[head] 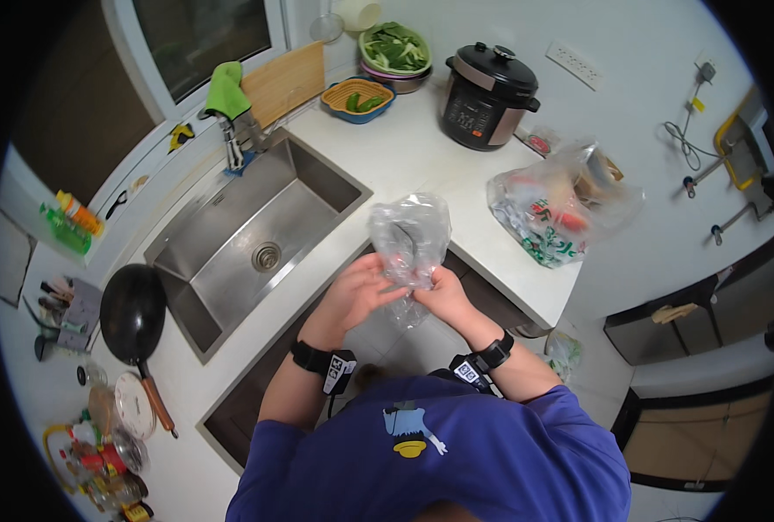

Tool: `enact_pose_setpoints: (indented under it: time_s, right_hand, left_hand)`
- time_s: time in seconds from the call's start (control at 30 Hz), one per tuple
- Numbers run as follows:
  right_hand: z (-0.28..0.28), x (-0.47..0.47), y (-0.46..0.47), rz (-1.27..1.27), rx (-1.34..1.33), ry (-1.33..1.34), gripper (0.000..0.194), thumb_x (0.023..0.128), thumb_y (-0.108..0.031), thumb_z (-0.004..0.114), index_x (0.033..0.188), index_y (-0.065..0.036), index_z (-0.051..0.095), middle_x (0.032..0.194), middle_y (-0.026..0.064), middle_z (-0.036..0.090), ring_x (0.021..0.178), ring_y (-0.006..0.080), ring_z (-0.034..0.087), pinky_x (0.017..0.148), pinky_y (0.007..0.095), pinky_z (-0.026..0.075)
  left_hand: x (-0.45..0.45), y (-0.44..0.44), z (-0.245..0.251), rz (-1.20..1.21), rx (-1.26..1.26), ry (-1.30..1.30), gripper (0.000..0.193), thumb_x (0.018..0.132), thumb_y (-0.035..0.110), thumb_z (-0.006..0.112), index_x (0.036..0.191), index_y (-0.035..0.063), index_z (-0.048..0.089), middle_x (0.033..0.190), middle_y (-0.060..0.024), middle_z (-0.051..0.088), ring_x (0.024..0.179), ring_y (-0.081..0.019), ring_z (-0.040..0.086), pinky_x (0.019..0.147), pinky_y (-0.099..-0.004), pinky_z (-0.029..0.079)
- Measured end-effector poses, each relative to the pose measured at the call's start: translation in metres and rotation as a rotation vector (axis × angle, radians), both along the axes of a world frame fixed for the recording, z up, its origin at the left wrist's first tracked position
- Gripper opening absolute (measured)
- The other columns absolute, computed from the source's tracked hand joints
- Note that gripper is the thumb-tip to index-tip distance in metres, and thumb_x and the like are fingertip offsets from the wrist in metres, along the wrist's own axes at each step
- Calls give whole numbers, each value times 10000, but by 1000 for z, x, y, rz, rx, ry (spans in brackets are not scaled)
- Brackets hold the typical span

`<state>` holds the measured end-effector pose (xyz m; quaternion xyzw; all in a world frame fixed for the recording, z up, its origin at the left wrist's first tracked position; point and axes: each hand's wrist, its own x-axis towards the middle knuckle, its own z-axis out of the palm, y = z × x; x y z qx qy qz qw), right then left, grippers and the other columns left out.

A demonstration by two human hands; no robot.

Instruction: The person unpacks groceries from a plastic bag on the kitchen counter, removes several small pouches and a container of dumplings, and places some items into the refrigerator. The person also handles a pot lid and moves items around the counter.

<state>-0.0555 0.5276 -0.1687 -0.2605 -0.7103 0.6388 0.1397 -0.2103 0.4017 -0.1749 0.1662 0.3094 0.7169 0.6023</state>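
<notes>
A crumpled clear plastic bag [414,225] is between my two hands, above the front edge of the counter. My right hand [444,295] pinches the lower gathered part of the bag between thumb and fingers. On the other side, my left hand [359,292] has its thumb and fingers around the bag's edge, with some fingertips blurred behind the film. A dark curved line shows in the plastic; whether something lies inside is unclear.
Left of the bag is a steel sink [295,215], with a black wok [133,314] beyond it. A pressure cooker [490,98] and a filled plastic shopping bag [550,209] stand to the right. Leafy greens [396,49] and green peppers [364,102] sit in baskets at the back.
</notes>
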Motion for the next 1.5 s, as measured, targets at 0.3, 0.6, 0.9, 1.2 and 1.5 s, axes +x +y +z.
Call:
enact_pose_setpoints:
  time_s: [0.3, 0.6, 0.9, 1.2, 1.5]
  right_hand:
    - [-4, 33, 50, 58, -629, 120, 339, 717, 73, 534, 1042, -3, 591, 788, 64, 629, 666, 172, 629, 616, 294, 532]
    - [-23, 98, 169, -482, -494, 234, 241, 664, 128, 518, 825, -51, 541, 666, 15, 533, 504, 100, 486, 422, 215, 372]
    - [12, 119, 179, -243, -683, 263, 322, 727, 127, 583, 1018, -11, 599, 816, 35, 602, 697, 129, 600, 626, 244, 502]
    - [14, 153, 175, -356, -306, 121, 229, 699, 80, 665, 846, -63, 564, 787, 1, 591, 691, 97, 573, 599, 221, 460]
    - [-1, 231, 164, -388, -757, 545, 215, 731, 130, 599, 855, -44, 585, 947, 127, 644, 760, 199, 634, 580, 278, 524]
  left_hand:
    - [9, 20, -53, -150, -266, 110, 651, 765, 11, 694, 1328, 76, 374, 1148, -119, 508, 1013, -201, 555, 797, -321, 537]
    - [-34, 32, -63, 140, -400, 241, 212, 826, 4, 519, 1028, 61, 548, 883, -40, 591, 689, -151, 591, 614, -324, 554]
    - [-27, 60, -30, 162, -259, -52, 34, 868, 51, 502, 902, 52, 494, 846, -72, 601, 652, -180, 608, 595, -313, 551]
    - [-1, 95, -24, -118, -242, 386, 257, 775, -36, 640, 912, 91, 463, 766, -41, 603, 628, -135, 588, 505, -219, 451]
    - [3, 125, -36, -133, -251, 426, 208, 755, -27, 494, 928, -3, 607, 659, -41, 557, 551, -123, 526, 486, -238, 446]
